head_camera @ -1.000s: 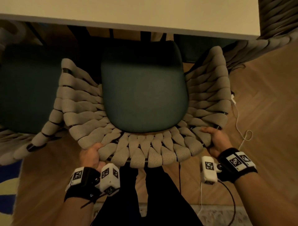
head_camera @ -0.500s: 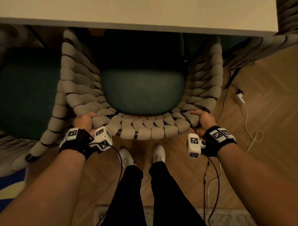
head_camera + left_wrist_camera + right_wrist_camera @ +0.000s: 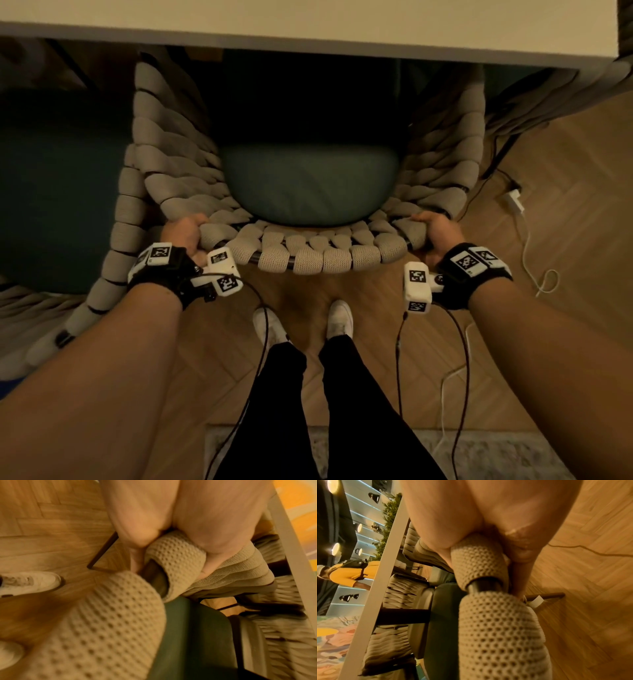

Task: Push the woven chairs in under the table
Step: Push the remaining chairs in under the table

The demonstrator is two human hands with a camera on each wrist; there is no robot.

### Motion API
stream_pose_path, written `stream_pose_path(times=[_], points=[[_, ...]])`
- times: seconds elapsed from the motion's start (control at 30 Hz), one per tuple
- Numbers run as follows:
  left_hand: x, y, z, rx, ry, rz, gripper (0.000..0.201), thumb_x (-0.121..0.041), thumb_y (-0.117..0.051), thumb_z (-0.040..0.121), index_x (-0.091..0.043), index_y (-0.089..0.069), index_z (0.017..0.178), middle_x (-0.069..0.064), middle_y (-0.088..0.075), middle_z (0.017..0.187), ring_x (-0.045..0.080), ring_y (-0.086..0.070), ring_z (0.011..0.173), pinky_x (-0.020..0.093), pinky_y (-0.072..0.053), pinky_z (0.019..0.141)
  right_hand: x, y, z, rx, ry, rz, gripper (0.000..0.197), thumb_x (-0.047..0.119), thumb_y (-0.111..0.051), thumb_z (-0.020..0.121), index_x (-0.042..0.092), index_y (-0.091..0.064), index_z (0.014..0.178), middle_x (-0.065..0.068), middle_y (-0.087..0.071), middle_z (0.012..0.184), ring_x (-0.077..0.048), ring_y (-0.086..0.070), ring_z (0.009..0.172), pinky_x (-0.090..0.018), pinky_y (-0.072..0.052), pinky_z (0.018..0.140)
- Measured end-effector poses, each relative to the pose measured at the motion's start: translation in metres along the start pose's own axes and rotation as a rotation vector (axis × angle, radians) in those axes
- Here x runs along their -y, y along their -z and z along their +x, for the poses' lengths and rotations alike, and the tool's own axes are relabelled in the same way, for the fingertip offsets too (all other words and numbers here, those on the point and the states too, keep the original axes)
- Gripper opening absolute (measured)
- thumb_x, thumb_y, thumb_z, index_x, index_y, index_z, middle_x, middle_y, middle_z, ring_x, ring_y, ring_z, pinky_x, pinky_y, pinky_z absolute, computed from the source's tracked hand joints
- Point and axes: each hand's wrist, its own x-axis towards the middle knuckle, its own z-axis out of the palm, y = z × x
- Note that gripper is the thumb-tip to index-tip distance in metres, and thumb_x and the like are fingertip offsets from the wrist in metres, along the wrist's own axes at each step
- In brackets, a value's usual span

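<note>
The left hand [image 3: 185, 233] and right hand [image 3: 435, 231] each have a grip curled round the back rail of the woven chair [image 3: 308, 255], at its two rear corners. Ahead of both grips, the chair's green seat cushion [image 3: 308, 185] lies partly beneath the tabletop [image 3: 308, 20], with neighbouring woven chairs just beside it.

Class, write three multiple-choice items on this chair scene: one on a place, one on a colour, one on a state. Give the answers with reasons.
1. Where do the hands grip the chair?
A. back rim
B. front legs
C. seat

2. What colour is the cushion?
A. red
B. dark green
C. white

3. How far is the seat under the table?
A. fully out
B. partly under
C. lying overturned

Answers: A, the left hand and right hand curl round the rim; B, it shows green; B, the table edge covers its front.
</note>
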Motion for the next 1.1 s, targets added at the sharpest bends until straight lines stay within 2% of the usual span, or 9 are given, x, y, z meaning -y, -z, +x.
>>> stream_pose_path(times=[0.13, 0.23, 0.37, 0.5, 0.63, 0.77, 0.87, 0.97, 1.1], points=[[0.007, 0.011, -0.024, 0.054, 0.021, -0.173, 0.03, -0.027, -0.061, 0.095, -0.021, -0.055, 0.123, 0.007, -0.065, 0.11, 0.025, -0.066, 0.092, 0.044, -0.059, 0.068, 0.0, 0.014, -0.018, -0.021, 0.068, -0.059, 0.038, 0.036, -0.064, 0.091, 0.019, -0.057, 0.124, -0.007, -0.069, 0.114, -0.028, -0.068, 0.101, -0.043, -0.059, 0.079], [0.017, 0.021, -0.037, 0.116, 0.033, -0.182, 0.03, -0.028, -0.05, 0.101, -0.018, -0.053, 0.129, 0.009, -0.064, 0.121, 0.031, -0.066, 0.101, 0.05, -0.056, 0.081, -0.007, 0.021, -0.03, -0.009, 0.096, -0.077, 0.025, 0.03, -0.053, 0.099, 0.018, -0.056, 0.121, -0.006, -0.068, 0.114, -0.028, -0.069, 0.1, -0.04, -0.059, 0.078], [0.015, 0.014, -0.039, 0.039, 0.008, -0.173, 0.041, -0.021, -0.045, 0.103, -0.012, -0.044, 0.142, 0.015, -0.063, 0.124, 0.034, -0.069, 0.097, 0.052, -0.058, 0.08, -0.004, 0.015, -0.03, -0.07, 0.105, -0.036, 0.019, 0.016, -0.051, 0.099, 0.015, -0.058, 0.118, -0.012, -0.065, 0.119, -0.031, -0.067, 0.1, -0.043, -0.059, 0.074], [0.011, 0.011, -0.036, 0.015, 0.015, -0.16, 0.038, -0.021, -0.046, 0.102, -0.01, -0.048, 0.138, 0.017, -0.066, 0.119, 0.035, -0.07, 0.096, 0.052, -0.058, 0.081, 0.01, 0.008, -0.03, -0.131, 0.043, -0.033, 0.025, 0.009, -0.056, 0.096, 0.006, -0.056, 0.121, -0.013, -0.063, 0.101, -0.039, -0.063, 0.103, -0.056, -0.055, 0.087], [0.014, 0.016, -0.034, 0.021, 0.008, -0.1, 0.035, -0.027, -0.051, 0.1, -0.013, -0.054, 0.132, 0.013, -0.066, 0.116, 0.034, -0.068, 0.101, 0.053, -0.056, 0.087, 0.007, 0.011, -0.039, -0.113, 0.088, -0.12, 0.02, 0.015, -0.058, 0.096, 0.008, -0.059, 0.114, -0.011, -0.066, 0.104, -0.035, -0.068, 0.096, -0.049, -0.058, 0.082], [0.019, 0.021, -0.039, -0.231, -0.353, 0.788, 0.053, -0.041, -0.06, 0.091, -0.007, -0.052, 0.131, 0.015, -0.042, 0.144, 0.038, -0.044, 0.129, 0.049, -0.041, 0.105, 0.012, 0.029, -0.056, -0.201, 0.355, -0.881, 0.035, 0.047, -0.065, 0.087, 0.015, -0.06, 0.101, -0.005, -0.066, 0.096, -0.022, -0.067, 0.081, -0.041, -0.058, 0.076], [0.038, 0.015, -0.067, -0.16, -0.762, 1.155, 0.066, -0.042, -0.064, 0.088, -0.02, -0.035, 0.144, 0.016, -0.017, 0.157, 0.04, -0.016, 0.144, 0.053, -0.024, 0.114, 0.009, 0.032, -0.078, -0.233, 0.711, -1.488, 0.042, 0.055, -0.06, 0.086, 0.022, -0.051, 0.111, -0.002, -0.055, 0.111, -0.02, -0.056, 0.088, -0.034, -0.047, 0.07], [0.057, 0.005, -0.071, 0.07, -0.771, 1.417, 0.061, -0.049, -0.052, 0.093, -0.037, -0.027, 0.148, 0.013, -0.005, 0.162, 0.048, 0.011, 0.145, 0.059, -0.018, 0.116, -0.008, 0.014, -0.086, -0.006, 0.819, -1.744, 0.054, 0.061, -0.057, 0.085, 0.03, -0.045, 0.128, 0.002, -0.052, 0.13, -0.023, -0.059, 0.104, -0.038, -0.054, 0.077], [0.053, -0.01, -0.066, 0.053, -0.759, 1.542, 0.05, -0.043, -0.044, 0.099, -0.035, -0.036, 0.147, 0.016, -0.016, 0.161, 0.056, 0.016, 0.14, 0.065, -0.004, 0.115, -0.024, -0.007, -0.075, 0.127, 0.807, -1.828, 0.044, 0.057, -0.055, 0.088, 0.029, -0.051, 0.122, 0.001, -0.058, 0.119, -0.025, -0.059, 0.101, -0.039, -0.052, 0.075]])
